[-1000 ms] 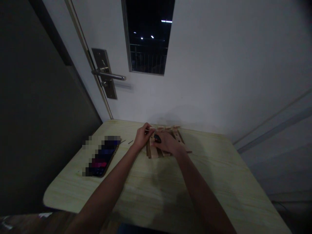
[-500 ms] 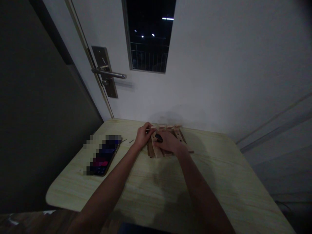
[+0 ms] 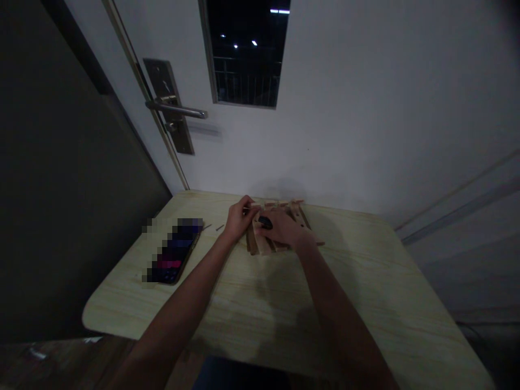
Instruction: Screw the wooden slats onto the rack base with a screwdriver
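Near the back edge of the table, a wooden piece made of slats [image 3: 266, 247] lies flat, with small holes in one slat and short block ends along its far side. My left hand [image 3: 238, 219] is at its far left corner, fingers pinched together. A thin pale sliver shows at those fingertips, too small to name. Over the middle of the slats rests my right hand [image 3: 282, 226], closed around a small black object [image 3: 265, 222] that looks like a short handle. My right fingers hide much of the slats and the rest of the black object.
A phone [image 3: 179, 252], partly pixelated, lies on the left of the pale wood-grain table [image 3: 252, 303]. Beside it are thin small pieces like screws [image 3: 220, 227]. Behind the table stands a white door [image 3: 345, 108] with a lever handle [image 3: 179, 110] and a dark window.
The view has tilted slightly, so table, phone and door sit a little higher in the picture. Both hands keep nearly the same place on the wooden piece; my right fingers have shifted slightly.
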`<state>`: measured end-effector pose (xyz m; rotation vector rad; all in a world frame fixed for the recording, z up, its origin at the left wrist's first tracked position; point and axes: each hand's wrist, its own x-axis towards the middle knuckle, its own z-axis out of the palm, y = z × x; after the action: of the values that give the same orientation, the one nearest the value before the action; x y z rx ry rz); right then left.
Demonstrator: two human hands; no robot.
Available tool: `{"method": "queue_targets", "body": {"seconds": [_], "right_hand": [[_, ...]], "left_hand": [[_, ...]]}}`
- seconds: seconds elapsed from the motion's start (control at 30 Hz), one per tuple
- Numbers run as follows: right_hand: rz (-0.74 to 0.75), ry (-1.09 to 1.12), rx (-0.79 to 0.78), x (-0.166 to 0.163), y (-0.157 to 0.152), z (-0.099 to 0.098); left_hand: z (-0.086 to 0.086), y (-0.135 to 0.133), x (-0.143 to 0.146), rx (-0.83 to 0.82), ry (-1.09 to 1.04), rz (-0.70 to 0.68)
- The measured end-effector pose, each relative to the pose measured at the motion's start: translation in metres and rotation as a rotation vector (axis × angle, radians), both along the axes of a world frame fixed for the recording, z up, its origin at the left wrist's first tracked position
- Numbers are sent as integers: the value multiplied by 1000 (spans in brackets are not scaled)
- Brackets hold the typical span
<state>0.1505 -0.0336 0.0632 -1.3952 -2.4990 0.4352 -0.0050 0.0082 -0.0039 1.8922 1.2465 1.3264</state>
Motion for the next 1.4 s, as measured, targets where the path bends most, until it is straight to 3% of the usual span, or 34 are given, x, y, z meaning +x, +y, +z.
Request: {"method": "queue_targets", "body": {"seconds": [0.23, 0.4, 0.57, 0.63, 0.7, 0.93, 1.07, 1.4], "right_hand": [[-29, 66, 9, 2, 0, 2], [-152, 240, 87, 16, -3, 24], [-299, 329, 283, 52, 0, 42], [-375, 258, 302, 67, 2, 38], [-453, 159, 221, 79, 3, 30], [-467, 100, -3, 90, -3, 2], [-442, 44, 0, 90, -8, -3], [-485, 69, 39, 89, -15, -10]], "left_hand": [[0, -1, -1, 7, -6, -23], [-1, 0, -1, -8, -1, -34], [0, -2, -5, -38, 20, -70], [1, -2, -7, -37, 21, -86], [3, -3, -9, -36, 27, -90], [4, -17, -10, -263, -100, 14], [-2, -30, -8, -223, -197, -6], [-2, -26, -13, -180, -67, -85]]}}
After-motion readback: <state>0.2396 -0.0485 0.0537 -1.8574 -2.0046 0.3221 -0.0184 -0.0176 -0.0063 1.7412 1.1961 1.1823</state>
